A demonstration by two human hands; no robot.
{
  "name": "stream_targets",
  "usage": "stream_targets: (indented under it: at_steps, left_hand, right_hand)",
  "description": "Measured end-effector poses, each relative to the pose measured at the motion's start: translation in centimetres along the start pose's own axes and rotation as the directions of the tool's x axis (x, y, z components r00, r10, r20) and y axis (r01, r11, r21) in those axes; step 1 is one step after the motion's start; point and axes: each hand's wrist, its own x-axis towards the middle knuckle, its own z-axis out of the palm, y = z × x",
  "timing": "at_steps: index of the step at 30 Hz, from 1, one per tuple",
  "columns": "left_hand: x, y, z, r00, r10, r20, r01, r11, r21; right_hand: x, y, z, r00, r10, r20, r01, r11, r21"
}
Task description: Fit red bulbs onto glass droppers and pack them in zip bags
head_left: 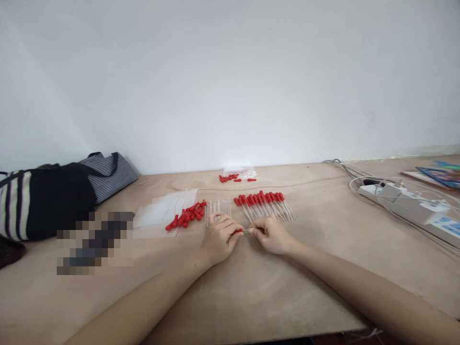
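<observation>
My left hand (222, 235) is closed on a red rubber bulb (238, 231), most of it hidden by the fingers. A thin glass tube (246, 231) runs from the bulb into the pinch of my right hand (270, 234). Just behind my left hand several loose glass tubes (218, 207) lie side by side. To their left is a pile of loose red bulbs (187, 215), partly on clear plastic zip bags (154, 216). Beyond my right hand, a row of glass droppers with red bulbs (265, 204) lies on the wooden table (244, 297).
Near the wall sit more red bulbs (230, 178) and a clear bag (240, 171). A black bag (61, 196) and a striped bag (113, 177) stand at the left, near a blurred-out object (98, 244). Power strips (406, 206) with cables lie at the right.
</observation>
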Motion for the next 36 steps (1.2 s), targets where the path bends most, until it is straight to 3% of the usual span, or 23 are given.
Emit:
stream_targets:
  at_steps: [4, 9, 20, 23, 30, 33, 36]
  left_hand:
    - [0.1, 0.1, -0.1, 0.999, 0.037, 0.021, -0.037, 0.999, -0.007]
    - [0.2, -0.1, 0.0, 1.000, 0.000, 0.026, 0.001, 0.999, -0.038]
    - [0.0, -0.1, 0.1, 0.995, 0.045, -0.085, -0.056, 0.990, -0.132]
    - [-0.1, -0.6, 0.1, 0.997, -0.014, -0.081, 0.001, 0.988, -0.156]
    - [-0.2, -1.3, -0.4, 0.985, -0.174, 0.011, 0.173, 0.970, -0.171]
    - [-0.1, -1.8, -0.9, 0.970, -0.241, 0.018, 0.241, 0.958, -0.154]
    - [0.1, -3.3, -1.8, 0.931, -0.363, -0.041, 0.361, 0.931, -0.055]
  right_hand:
    - [0.4, 0.5, 0.2, 0.990, 0.093, 0.107, -0.106, 0.987, 0.119]
    - [0.8, 1.1, 0.3, 0.979, 0.151, 0.134, -0.179, 0.956, 0.232]
    - [0.6, 0.6, -0.1, 0.951, 0.149, 0.269, -0.237, 0.912, 0.334]
    - [0.5, 0.4, -0.8, 0.966, 0.109, 0.236, -0.176, 0.943, 0.283]
    - [-0.1, -0.4, -2.0, 0.985, -0.067, 0.158, 0.071, 0.997, -0.025]
    - [0.2, -0.4, -1.7, 0.988, -0.040, 0.151, 0.047, 0.998, -0.040]
    - [1.5, 0.3, -1.5, 0.996, 0.078, 0.036, -0.076, 0.996, -0.053]
